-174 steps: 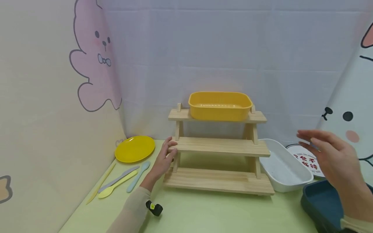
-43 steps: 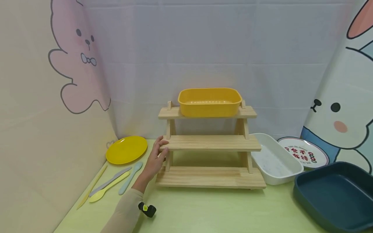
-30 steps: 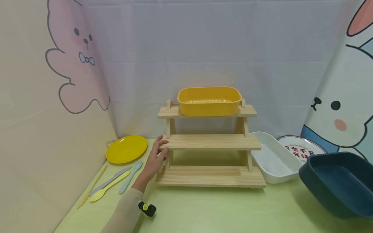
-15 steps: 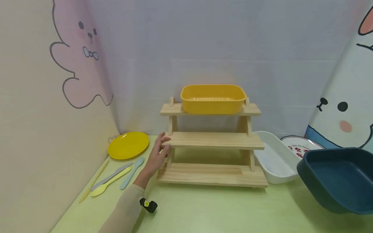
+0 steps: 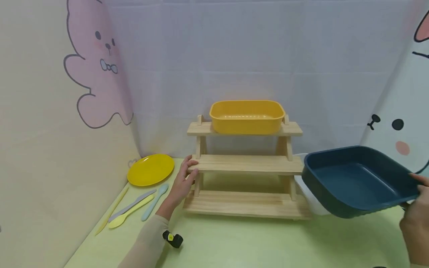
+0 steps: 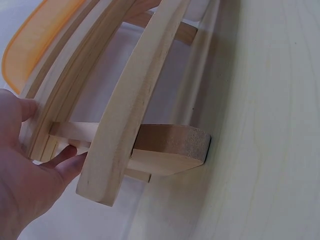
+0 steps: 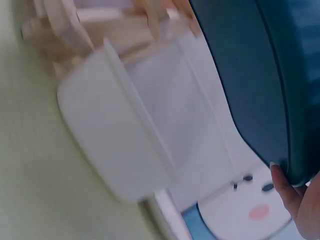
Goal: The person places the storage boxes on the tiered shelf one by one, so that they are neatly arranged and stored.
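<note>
A three-tier wooden shelf [image 5: 248,163] stands on the green tabletop, with a yellow rectangular basin [image 5: 248,119] on its top board. My left hand [image 5: 182,184] grips the left end of the middle board; in the left wrist view the fingers bend around the board's edge. At the right, my right hand [image 5: 417,212] holds a dark blue square pan [image 5: 358,182] by its near right corner, tilted and raised off the table. The right wrist view shows the pan's outer side and a fingertip against its rim. Part of the right hand is cut off by the frame edge.
A white rectangular dish [image 5: 313,197], partly hidden by the pan, leans by the shelf's right side. On the left lie a yellow plate [image 5: 151,170], a grey knife [image 5: 132,206], a yellow spoon [image 5: 130,211], a pale blue spoon [image 5: 155,203] and a yellow stick-like utensil [image 5: 112,211].
The right hand lifts the dark blue pan off the table and brings it left and up, over the white dish and the printed plate. The left hand stays on the shelf.
</note>
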Motion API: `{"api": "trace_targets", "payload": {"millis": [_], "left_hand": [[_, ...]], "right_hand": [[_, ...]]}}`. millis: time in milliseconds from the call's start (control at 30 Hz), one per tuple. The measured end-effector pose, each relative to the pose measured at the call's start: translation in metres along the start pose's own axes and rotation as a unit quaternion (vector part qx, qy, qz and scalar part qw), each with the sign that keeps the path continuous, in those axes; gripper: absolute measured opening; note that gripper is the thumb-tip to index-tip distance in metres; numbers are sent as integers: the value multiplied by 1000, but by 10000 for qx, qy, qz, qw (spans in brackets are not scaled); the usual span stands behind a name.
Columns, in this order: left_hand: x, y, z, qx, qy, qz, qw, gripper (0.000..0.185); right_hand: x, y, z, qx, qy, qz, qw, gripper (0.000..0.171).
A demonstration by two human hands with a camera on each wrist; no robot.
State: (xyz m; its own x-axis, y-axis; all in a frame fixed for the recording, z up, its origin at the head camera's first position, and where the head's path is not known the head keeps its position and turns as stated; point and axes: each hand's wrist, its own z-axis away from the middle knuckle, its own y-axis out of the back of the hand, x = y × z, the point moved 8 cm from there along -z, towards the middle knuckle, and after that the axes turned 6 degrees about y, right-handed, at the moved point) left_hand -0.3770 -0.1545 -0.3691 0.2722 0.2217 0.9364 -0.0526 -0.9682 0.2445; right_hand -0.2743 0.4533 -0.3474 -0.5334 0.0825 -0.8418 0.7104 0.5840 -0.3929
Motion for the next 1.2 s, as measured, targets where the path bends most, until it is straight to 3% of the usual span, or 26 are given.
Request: {"api": "trace_targets", "payload": {"millis": [233, 367, 500, 733, 933, 1200], "left_hand": [[-1, 0, 0, -51, -51, 30, 10000, 34], [1, -1, 1, -58, -59, 22, 10000, 33], [3, -2, 1, -51, -53, 1, 10000, 32], [3, 0, 0, -39, -93, -49, 9999, 33], [6, 1, 2, -7, -103, -2, 9999, 34], [6, -1, 2, -54, -23, -33, 10000, 34]], "right_hand": [[-8, -51, 29, -458, -532, -286, 9971, 29], [-6, -78, 48, -986, -928, -49, 9908, 22], [-2, -100, 64, -1237, -1047, 89, 9867, 18], [-6, -132, 85, -1476, -595, 605, 9854, 19], [-10, -159, 107, -1733, 115, 1370, 9752, 33], [-4, -176, 123, -1698, 619, 1725, 9683, 40]]}}
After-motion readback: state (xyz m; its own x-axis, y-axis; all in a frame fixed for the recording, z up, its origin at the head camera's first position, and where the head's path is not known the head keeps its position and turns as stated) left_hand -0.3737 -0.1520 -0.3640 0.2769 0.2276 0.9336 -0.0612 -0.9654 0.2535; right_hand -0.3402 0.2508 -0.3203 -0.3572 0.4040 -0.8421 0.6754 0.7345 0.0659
